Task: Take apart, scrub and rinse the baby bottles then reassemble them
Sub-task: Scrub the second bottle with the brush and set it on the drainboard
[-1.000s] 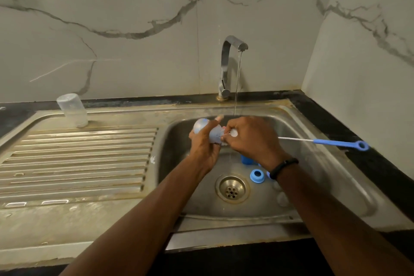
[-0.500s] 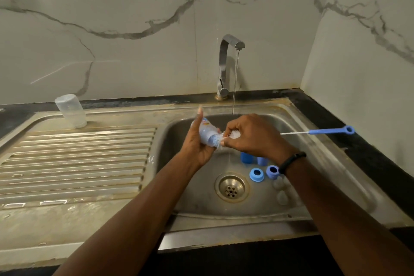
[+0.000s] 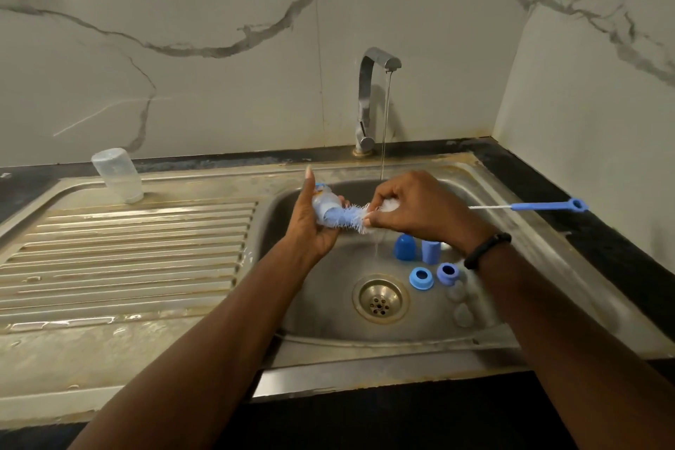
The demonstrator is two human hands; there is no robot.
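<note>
A person's two bare arms reach in from the bottom edge over a steel sink (image 3: 548, 267), seen from above.

The left hand (image 3: 314, 219), just left of centre, grips a small clear baby bottle (image 3: 325, 203) lying on its side, fingers curled round it and thumb pointing up. The bottle's mouth faces 3 o'clock. A bottle brush (image 3: 345, 217) with blue and white bristles sticks out of that mouth.

The right hand (image 3: 420, 210), just right of centre, pinches the brush at its bristled end with curled fingertips. The brush's thin wire stem and blue handle (image 3: 548, 206) run out behind the hand toward 3 o'clock, over the sink's right rim. A black band (image 3: 487, 248) circles the right wrist.

A steel tap (image 3: 369, 102) stands at 12 o'clock from the hands, and a thin stream of water (image 3: 383, 128) falls from it into the basin, just behind the right hand.

On the basin floor, at 5 o'clock from the hands, two blue caps (image 3: 404, 247) stand upright side by side. Just in front of them lie two blue screw rings (image 3: 421, 278), and beside those some clear teats (image 3: 462, 314), hard to make out. The drain (image 3: 380, 299) sits at 6 o'clock from the hands.

On the ribbed draining board (image 3: 128, 248), far off at 9 o'clock, a second clear bottle (image 3: 117, 175) stands upside down near the back edge. Behind everything rises a white marble wall (image 3: 219, 66) with grey veins.
</note>
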